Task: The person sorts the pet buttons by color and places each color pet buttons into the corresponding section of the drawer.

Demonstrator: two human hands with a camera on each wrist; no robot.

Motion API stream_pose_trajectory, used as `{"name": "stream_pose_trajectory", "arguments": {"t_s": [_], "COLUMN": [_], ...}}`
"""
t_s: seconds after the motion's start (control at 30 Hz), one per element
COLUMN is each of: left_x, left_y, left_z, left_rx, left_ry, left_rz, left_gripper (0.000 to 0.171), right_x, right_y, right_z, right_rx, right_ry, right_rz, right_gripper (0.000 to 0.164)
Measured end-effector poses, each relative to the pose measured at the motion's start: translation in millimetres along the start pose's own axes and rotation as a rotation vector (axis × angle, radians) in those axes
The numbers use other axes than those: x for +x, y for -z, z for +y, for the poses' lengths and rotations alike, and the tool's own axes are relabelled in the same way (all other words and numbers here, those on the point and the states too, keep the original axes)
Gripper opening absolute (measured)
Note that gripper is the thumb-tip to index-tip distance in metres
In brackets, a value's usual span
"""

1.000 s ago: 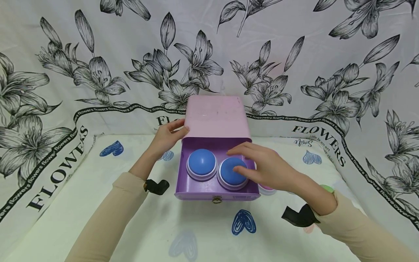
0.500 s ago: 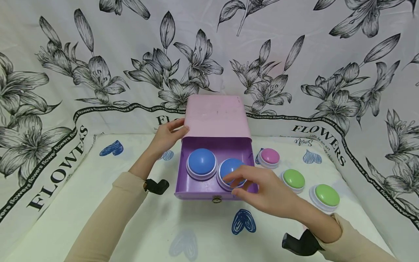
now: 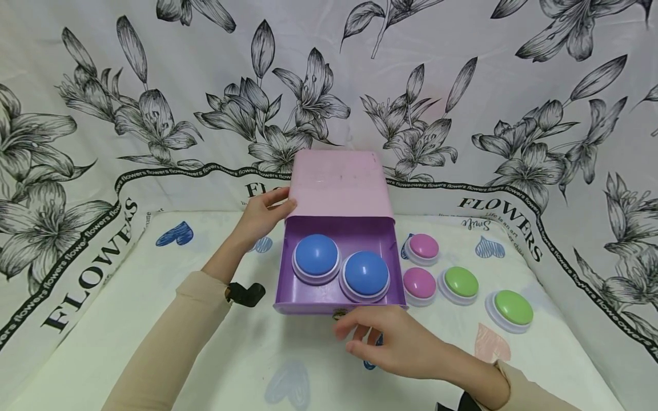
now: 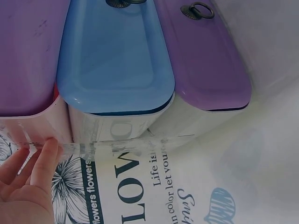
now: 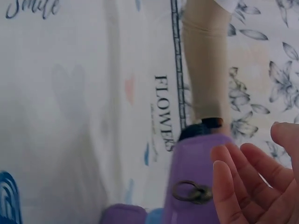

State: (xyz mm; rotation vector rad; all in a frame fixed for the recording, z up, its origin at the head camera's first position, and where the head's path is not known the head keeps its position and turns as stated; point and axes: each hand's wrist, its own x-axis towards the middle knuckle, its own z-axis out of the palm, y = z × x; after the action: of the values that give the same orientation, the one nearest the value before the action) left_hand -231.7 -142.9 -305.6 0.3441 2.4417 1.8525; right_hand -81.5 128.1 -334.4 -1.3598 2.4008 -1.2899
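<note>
A pink cabinet (image 3: 339,182) stands with its purple top drawer (image 3: 303,294) pulled out. Inside lie two round blue push buttons on white bases, the left button (image 3: 316,255) and the right button (image 3: 366,274). My left hand (image 3: 262,217) rests against the cabinet's left side, fingers fairly straight; the left wrist view shows its fingertips (image 4: 46,149) on the pink wall. In front of the drawer hovers my right hand (image 3: 398,344), loosely bent and holding nothing. Its fingers are near the drawer's ring pull (image 5: 187,191) in the right wrist view.
Right of the drawer sit two pink buttons (image 3: 424,246) and two green buttons (image 3: 461,282) on the heart-print cloth (image 3: 231,354). Below the pulled-out drawer are a blue drawer (image 4: 117,51) and another purple drawer (image 4: 210,60), both pushed in. A flowered cloth (image 3: 216,85) hangs behind.
My right hand has drawn back from the right blue button, out of the drawer and toward the front, uncovering the button. The left hand and cabinet have stayed put.
</note>
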Motion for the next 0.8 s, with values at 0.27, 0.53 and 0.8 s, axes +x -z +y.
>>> {"name": "stream_pose_trajectory", "arguments": {"t_s": [0.27, 0.53, 0.8], "left_x": [0.4, -0.1, 1.1], "left_y": [0.7, 0.5, 0.2], "left_z": [-0.7, -0.4, -2.0], "left_rx": [-0.004, 0.007, 0.008], "left_ry": [0.004, -0.001, -0.001], "left_rz": [-0.002, 0.004, 0.002], "left_gripper": [0.055, 0.055, 0.055], "right_x": [-8, -12, -14], "right_y": [-29, -45, -53], "right_z": [22, 44, 56], "right_rx": [0.052, 0.133, 0.311], "right_ry": [-0.081, -0.199, -0.291], "right_rz": [-0.001, 0.074, 0.069], "right_gripper": [0.021, 0.027, 0.032]}}
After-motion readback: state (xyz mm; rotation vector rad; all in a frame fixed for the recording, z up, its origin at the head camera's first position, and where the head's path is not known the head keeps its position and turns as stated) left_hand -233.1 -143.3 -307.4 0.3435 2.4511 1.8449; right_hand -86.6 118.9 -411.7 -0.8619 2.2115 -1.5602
